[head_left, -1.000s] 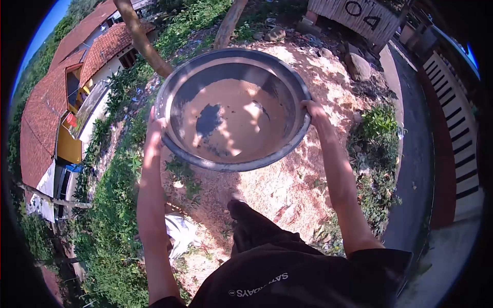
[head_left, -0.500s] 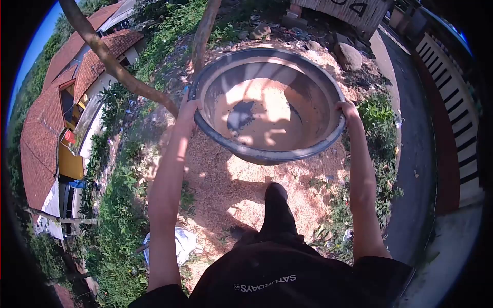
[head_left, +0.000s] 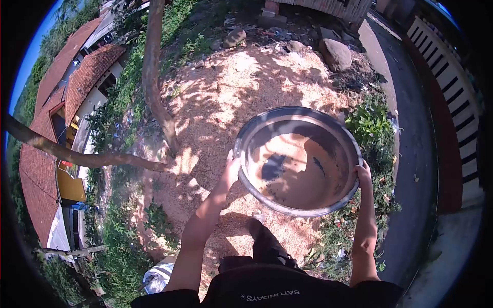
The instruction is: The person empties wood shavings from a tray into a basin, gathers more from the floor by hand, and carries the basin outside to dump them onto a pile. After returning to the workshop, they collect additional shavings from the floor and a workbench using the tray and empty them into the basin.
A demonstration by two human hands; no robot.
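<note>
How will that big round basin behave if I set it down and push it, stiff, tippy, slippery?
The basin probably stays stiff: its thick rim holds its round shape with only the left hand and right hand gripping opposite edges. It seems fairly light, holding only a brownish film. With its curved bowl it may rock or tip on the uneven sawdust-like ground.

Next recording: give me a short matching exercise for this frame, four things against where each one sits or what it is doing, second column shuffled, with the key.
Things:
1. left hand
2. right hand
3. tree trunk
4. large rock

Places or states:
A. at the far edge of the sawdust patch, near the road
B. holding the basin rim on the side toward the green plants
C. holding the basin rim on the side toward the tree
D. rising from the ground left of the basin

Pairs: 1-C, 2-B, 3-D, 4-A
</note>
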